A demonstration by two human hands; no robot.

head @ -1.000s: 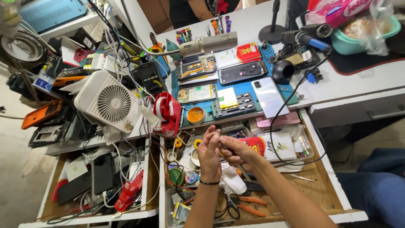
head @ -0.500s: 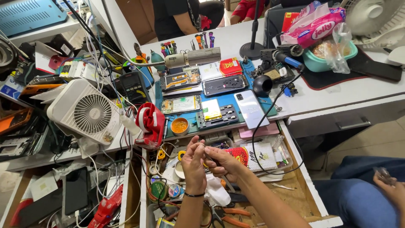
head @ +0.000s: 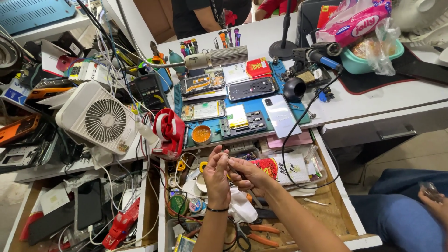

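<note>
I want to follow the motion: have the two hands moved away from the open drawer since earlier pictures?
No. The left hand and right hand stay together above the drawer, below the orange tin.

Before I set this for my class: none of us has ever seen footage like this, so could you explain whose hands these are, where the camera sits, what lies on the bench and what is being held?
The single picture comes from a camera on the person's head, looking down at a cluttered repair bench. The left hand and right hand meet over an open drawer, fingers pinched together on something too small to identify. On a blue mat lie opened phones and a white phone. A white fan stands to the left, and a red tape dispenser sits beside it. Orange-handled pliers lie in the drawer. Another person's hand shows at the right edge.
</note>
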